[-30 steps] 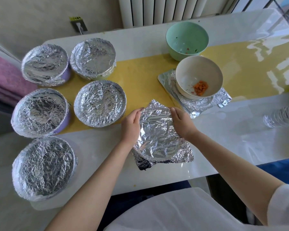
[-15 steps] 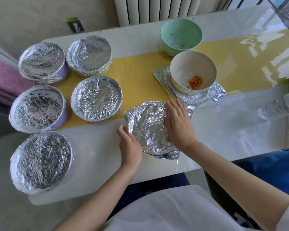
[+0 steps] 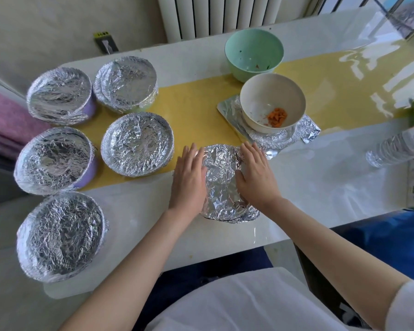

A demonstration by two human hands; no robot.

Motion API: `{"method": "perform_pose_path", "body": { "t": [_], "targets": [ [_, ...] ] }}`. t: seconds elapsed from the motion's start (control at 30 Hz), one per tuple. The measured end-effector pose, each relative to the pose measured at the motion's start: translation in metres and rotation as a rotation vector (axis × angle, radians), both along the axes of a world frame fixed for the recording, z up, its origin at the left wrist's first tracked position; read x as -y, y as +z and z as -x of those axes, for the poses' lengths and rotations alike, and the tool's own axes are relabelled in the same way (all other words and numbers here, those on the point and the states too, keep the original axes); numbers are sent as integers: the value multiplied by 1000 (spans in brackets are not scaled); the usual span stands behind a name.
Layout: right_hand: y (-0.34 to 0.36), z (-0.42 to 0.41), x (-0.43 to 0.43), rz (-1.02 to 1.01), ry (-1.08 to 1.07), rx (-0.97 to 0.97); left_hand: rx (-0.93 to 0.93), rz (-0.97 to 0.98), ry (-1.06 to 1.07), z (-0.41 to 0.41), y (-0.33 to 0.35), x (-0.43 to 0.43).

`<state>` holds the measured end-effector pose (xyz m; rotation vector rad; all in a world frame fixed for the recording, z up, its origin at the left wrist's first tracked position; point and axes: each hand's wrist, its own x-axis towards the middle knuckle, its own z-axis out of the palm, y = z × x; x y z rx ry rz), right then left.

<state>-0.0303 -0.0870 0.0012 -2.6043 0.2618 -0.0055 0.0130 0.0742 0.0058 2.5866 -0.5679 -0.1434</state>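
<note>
A bowl wrapped in crumpled foil [image 3: 221,185] stands near the table's front edge. My left hand [image 3: 189,177] presses flat against its left side, fingers straight. On the right side my right hand [image 3: 255,177] lies flat on the foil in the same way. Behind it a white bowl [image 3: 271,101] with orange bits inside stands on a loose foil sheet [image 3: 306,129]. A green bowl [image 3: 253,53] sits further back, uncovered.
Several foil-covered bowls crowd the left: [image 3: 136,143], [image 3: 55,160], [image 3: 60,235], [image 3: 60,94], [image 3: 126,83]. A plastic bottle [image 3: 397,146] lies at the right. The white table [image 3: 320,187] has a yellow strip across it. A radiator stands behind.
The foil corners that stuck out have been folded down round the bowl. My left hand moved from the bowl's front-left up to its left side; both hands now flank it.
</note>
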Motion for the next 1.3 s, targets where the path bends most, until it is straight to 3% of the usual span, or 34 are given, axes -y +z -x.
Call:
{"method": "perform_pose_path", "body": {
  "t": [0.1, 0.33, 0.43, 0.97, 1.13, 1.3],
  "targets": [
    [0, -4, -3, -112, -59, -33, -131, 75, 59, -10, -6, -7],
    [-2, -8, -8, -557, -391, 34, -381, 477, 357, -11, -13, -8],
    [-1, -11, -8, -635, -453, 56, -464, 605, 426, -10, -15, -5],
    [-7, -12, -7, -651, -461, 50, -419, 620, 473, -5, -13, -3],
    [-8, -12, -1, -567, -465, 54, -325, 595, 686, 18, -12, 1],
    [-4, 0, -7, -545, -388, 90, -510, 553, 702, 43, -11, 4]
  ]
}}
